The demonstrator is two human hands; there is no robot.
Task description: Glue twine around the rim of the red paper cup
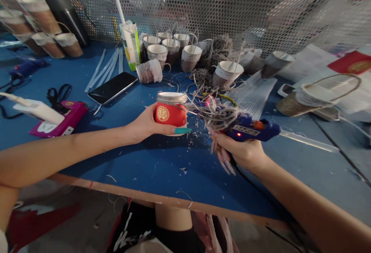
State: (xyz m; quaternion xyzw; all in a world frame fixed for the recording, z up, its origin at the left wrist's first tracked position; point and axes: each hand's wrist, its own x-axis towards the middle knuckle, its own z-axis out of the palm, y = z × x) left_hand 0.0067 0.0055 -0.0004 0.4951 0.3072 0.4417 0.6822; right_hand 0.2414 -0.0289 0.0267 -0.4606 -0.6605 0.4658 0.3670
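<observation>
My left hand is wrapped around a paper cup, its thumb along the front. The cup stands upright, with a red band bearing a gold round emblem and grey cord wound below its white rim. In my right hand is a blue hot glue gun, its small red light lit. Tangled grey threads cling to the front of the gun and cover its nozzle, which points left at the cup's upper edge. Whether nozzle and cup touch, I cannot tell. A clear glue stick juts from the gun's back end.
Several cord-wrapped cups stand at the back beside heaped grey cord. Leftward lie a phone, glue sticks, a drink carton and a magenta power strip. A basket-like cup lies at right. Perforated metal closes the back.
</observation>
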